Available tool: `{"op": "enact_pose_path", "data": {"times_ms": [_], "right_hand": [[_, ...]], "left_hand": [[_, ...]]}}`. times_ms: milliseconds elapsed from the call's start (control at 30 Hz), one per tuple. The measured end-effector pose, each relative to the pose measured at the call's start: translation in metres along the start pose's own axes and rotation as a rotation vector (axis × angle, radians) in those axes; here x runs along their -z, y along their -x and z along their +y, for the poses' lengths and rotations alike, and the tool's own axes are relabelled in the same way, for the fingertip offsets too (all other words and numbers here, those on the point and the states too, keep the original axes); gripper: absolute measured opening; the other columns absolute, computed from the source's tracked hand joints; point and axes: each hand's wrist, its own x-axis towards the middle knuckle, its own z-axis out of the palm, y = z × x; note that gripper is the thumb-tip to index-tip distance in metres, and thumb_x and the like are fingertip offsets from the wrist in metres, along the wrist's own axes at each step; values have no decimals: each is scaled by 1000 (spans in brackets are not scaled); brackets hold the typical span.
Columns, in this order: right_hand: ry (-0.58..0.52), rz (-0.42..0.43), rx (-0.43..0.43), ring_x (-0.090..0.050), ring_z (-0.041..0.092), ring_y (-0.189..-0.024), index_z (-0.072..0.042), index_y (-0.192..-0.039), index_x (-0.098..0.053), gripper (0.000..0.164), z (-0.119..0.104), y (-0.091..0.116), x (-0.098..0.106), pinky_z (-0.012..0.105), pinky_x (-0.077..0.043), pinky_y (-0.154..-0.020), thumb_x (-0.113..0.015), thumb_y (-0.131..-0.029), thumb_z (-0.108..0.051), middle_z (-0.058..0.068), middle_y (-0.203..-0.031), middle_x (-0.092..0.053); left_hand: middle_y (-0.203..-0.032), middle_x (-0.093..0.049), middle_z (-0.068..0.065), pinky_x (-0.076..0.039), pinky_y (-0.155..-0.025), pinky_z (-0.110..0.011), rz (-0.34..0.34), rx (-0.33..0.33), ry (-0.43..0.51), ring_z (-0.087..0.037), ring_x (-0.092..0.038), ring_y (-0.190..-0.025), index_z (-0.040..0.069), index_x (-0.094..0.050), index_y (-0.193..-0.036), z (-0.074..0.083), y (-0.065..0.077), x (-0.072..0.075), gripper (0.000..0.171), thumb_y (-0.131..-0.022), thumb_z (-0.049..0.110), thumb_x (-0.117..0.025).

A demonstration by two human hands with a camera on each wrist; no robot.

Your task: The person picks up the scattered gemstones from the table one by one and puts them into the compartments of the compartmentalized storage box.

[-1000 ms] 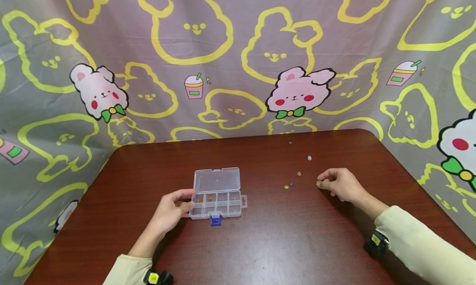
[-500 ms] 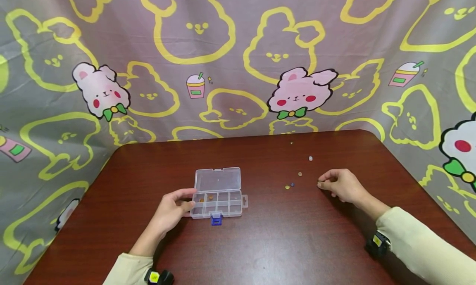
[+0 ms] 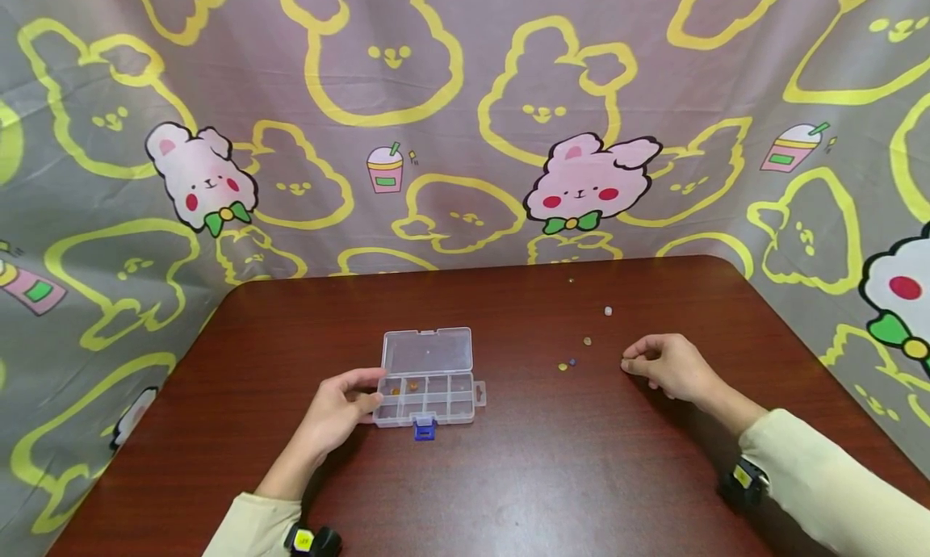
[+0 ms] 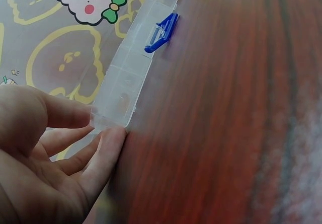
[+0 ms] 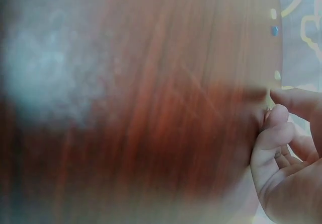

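My left hand (image 3: pixel 333 412) holds the left end of a clear plastic compartment box (image 3: pixel 459 419), thumb at the front corner and fingers behind. The box's lid (image 3: pixel 427 352) is raised, and its blue latch (image 3: pixel 425 430) hangs at the front. Small orange beads (image 3: pixel 413 386) lie in two back-row compartments at the left. On the right, my right hand (image 3: pixel 676 367) pinches a tiny yellowish bead (image 5: pixel 270 103) at the tabletop, mostly hidden by thumb and forefinger. Left of that hand lie a yellow bead (image 3: pixel 563 366), a blue bead (image 3: pixel 572 362) and a tan bead (image 3: pixel 587 341).
Farther back on the brown table (image 3: pixel 508 484) are a white bead (image 3: pixel 608 311) and a very small piece (image 3: pixel 571 280) too tiny to identify. A patterned curtain (image 3: pixel 450 121) rises behind the table and along both sides.
The head view has shifted slightly. Both hands keep their places: the left at the box, the right with its fingertips together at the tabletop.
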Motion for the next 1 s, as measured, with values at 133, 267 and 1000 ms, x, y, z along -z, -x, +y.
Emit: {"op": "enact_pose_path", "data": {"times_ms": [133,267,1000], "right_hand": [[-8,-5,8,-46,14,-44,-3,-99,-71,17,-2,3,-2,28,-40,-36,-75,-91,-18,4,-65,-56],[-17,-10,20,-46,14,-44,-4,-98,-71,17,-5,5,-5,28,-40,-36,-75,-90,-18,4,-63,-56],[-99,-33,134,-52,15,-49,-4,-94,-72,11,-33,9,-33,27,-42,-42,-77,-88,-11,5,-68,-64]], "left_hand": [[-117,-65,-25,-60,-69,-35,0,-4,1,-28,-69,-90,-7,-64,-126,-1,-1,0,35,-91,-9,-62],[-117,-65,-25,-60,-68,-35,2,-7,-3,-27,-69,-88,-7,-64,-125,-1,-1,0,35,-91,-9,-61],[-120,-64,-24,-61,-70,-37,0,3,-8,-28,-69,-90,-5,-64,-127,0,0,1,35,-92,-6,-63]]}}
